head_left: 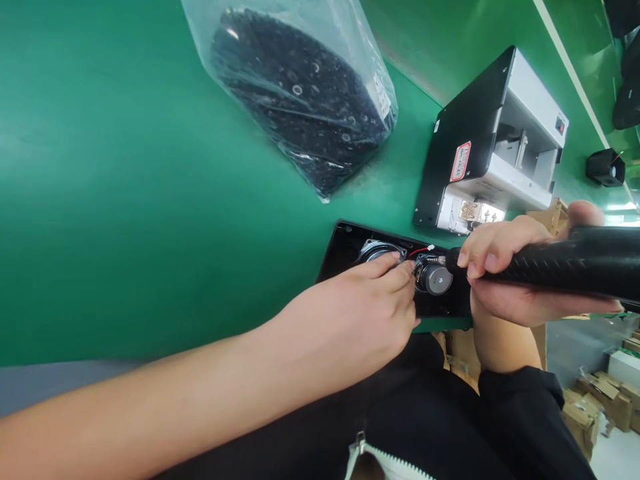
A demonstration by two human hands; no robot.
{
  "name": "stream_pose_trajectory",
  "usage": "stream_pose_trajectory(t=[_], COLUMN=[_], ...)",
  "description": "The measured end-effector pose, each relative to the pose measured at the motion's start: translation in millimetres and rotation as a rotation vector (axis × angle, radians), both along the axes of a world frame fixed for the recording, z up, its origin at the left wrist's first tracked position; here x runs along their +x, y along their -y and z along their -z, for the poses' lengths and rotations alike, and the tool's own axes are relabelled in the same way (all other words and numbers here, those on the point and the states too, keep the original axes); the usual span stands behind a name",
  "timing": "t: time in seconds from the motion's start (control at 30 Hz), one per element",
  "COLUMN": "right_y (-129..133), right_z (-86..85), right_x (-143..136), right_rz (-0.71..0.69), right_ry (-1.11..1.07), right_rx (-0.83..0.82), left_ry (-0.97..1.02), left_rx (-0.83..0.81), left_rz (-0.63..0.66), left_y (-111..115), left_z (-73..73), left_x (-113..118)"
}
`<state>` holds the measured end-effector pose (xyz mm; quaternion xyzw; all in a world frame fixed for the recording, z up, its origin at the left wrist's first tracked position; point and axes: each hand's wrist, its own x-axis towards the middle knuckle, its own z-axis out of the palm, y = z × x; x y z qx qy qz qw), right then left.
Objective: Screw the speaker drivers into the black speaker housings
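Observation:
A shallow black speaker housing [340, 257] lies on the green table, partly covered by my left hand [367, 313]. Inside it sit two speaker drivers: one on the left [377, 248], mostly hidden under my fingers, and one with a round silver magnet [437, 281] on the right. The bent fingertips of my left hand press between them, at the edge of the right driver. My right hand [503, 247] is wrapped round a black electric screwdriver [560, 263], held nearly level. Its bit meets the top corner of the right driver's frame. A red wire [419, 251] with a white plug lies beside it.
A dark object in a clear plastic bag [305, 87] lies beyond the housing. To its right stands a black and silver machine [480, 133] with a red switch. Cardboard boxes [603, 400] are on the floor at right. A small black box [605, 167] sits farther off.

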<state>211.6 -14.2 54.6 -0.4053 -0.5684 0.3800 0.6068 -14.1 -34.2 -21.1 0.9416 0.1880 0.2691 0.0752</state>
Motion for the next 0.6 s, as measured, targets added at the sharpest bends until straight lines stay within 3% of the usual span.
stream_pose_trajectory(t=[0.2, 0.43, 0.6], right_y=[-2, -2, -5], right_z=[-1.7, -6.6, -12.0], right_x=[1, 1, 5], right_rz=[-0.029, 0.05, -0.009], right_ry=[0.005, -0.03, -0.045], right_rx=[-0.01, -0.022, -0.045], left_ry=[0.004, 0.013, 0.019], left_rx=[0.0, -0.013, -0.051], left_rz=[-0.018, -0.024, 0.007], left_y=[3, 2, -1], left_z=[-0.5, -4.1, -3.4], left_x=[0, -2, -4])
